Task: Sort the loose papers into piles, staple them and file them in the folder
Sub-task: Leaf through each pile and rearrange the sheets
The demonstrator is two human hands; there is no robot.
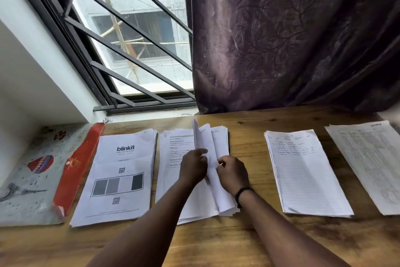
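Daylight enters through the window (138, 35) at upper left, soft and even, and leaves the curtain (292, 37) with a dull sheen. The white papers (121, 175) look bright without glare; shadows on the table (249, 240) are faint. Wide-angle bending tilts the window bars, and the left edge is slightly blurred.

A wooden table (249, 243) carries, from left to right, a patterned folder (28, 180) with a red flap, a "blinkit" pile (121, 180), a middle pile (173, 180), a lined-paper pile (303, 171) and a printed-table pile (372, 165).
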